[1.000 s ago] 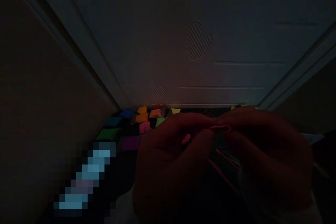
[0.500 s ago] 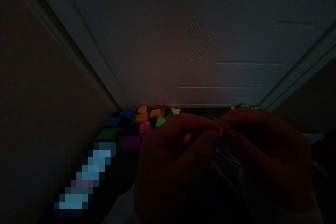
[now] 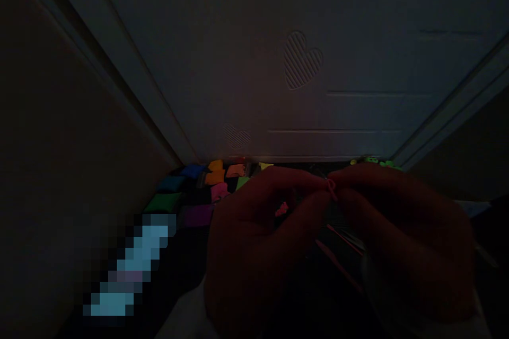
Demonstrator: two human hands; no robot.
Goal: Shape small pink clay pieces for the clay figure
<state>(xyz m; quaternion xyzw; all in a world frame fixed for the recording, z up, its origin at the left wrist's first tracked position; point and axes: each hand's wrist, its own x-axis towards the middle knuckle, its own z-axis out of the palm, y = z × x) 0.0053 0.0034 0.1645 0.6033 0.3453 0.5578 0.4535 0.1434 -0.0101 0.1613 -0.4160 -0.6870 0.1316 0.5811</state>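
In dim light, a thin pink strand (image 3: 332, 190) bent into a small loop sits between my fingertips; it looks like soft modelling clay. My left hand (image 3: 258, 243) pinches it between thumb and index finger. From the other side, my right hand (image 3: 417, 238) has its thumb and index fingertips closed against it. Below the hands lie a flat pink tool (image 3: 338, 265) and a thinner pink stick (image 3: 344, 238). A small coral-pink lump (image 3: 282, 208) shows through the gap of my left hand.
Packets of coloured material stand left, among them a green packet (image 3: 164, 202), a purple packet (image 3: 199, 215) and a blue packet (image 3: 193, 171). Small green pieces (image 3: 371, 160) lie at the back right. Behind rises a pale panel (image 3: 238, 63) with embossed hearts. A pixelated bright patch (image 3: 135, 265) is lower left.
The pink strand has shifted slightly left and turned between the fingertips, its loop now looking more closed. Both hands stay in nearly the same place. The picture is a little darker.
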